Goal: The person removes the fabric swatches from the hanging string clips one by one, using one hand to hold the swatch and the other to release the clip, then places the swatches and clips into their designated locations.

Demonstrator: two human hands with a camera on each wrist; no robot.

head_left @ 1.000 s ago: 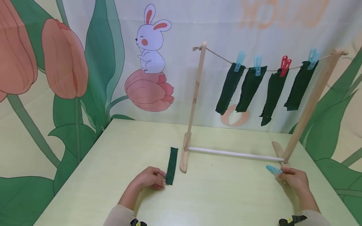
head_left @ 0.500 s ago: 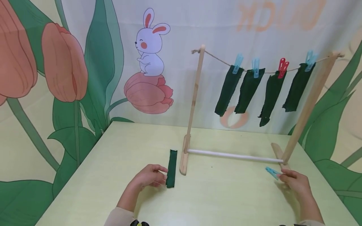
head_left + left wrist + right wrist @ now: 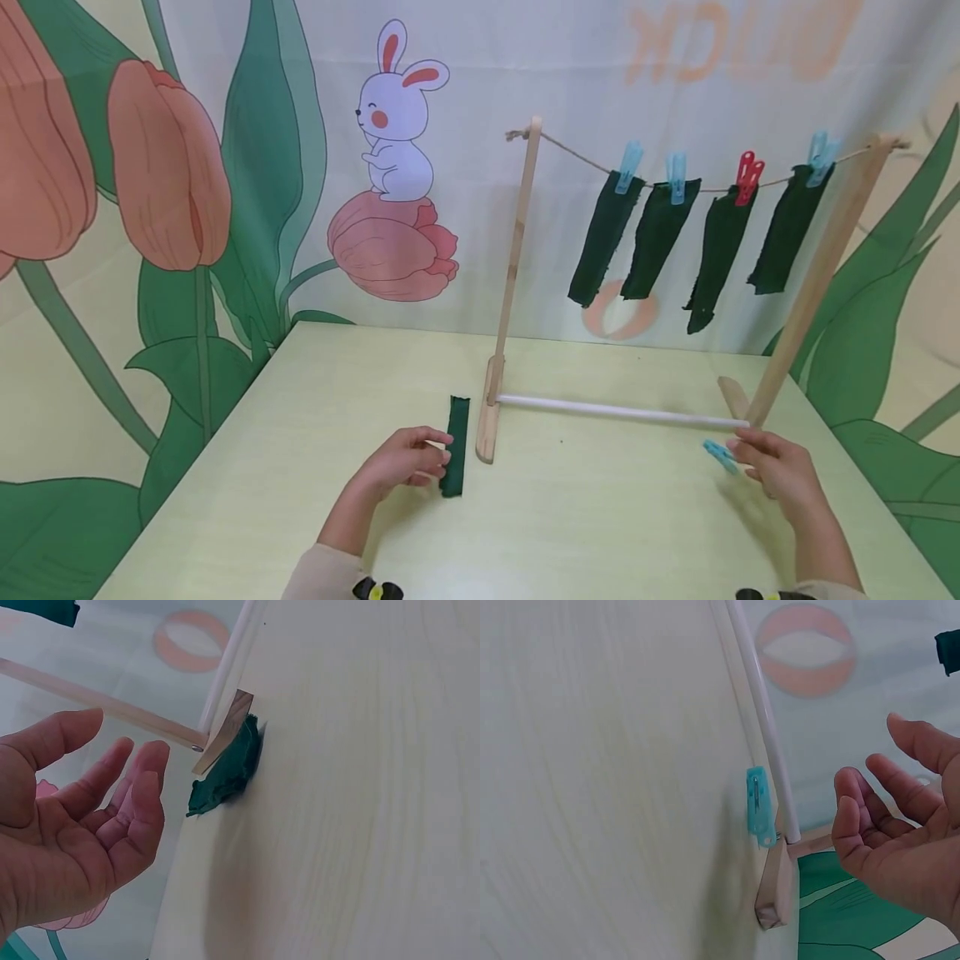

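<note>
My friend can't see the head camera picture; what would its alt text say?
A person's left hand is close to a green cloth strip and their right hand close to a blue clothespin, both things lying on a pale table. Behind, four dark strips hang from a string on a wooden frame, held by blue clothespins and a red one.
</note>
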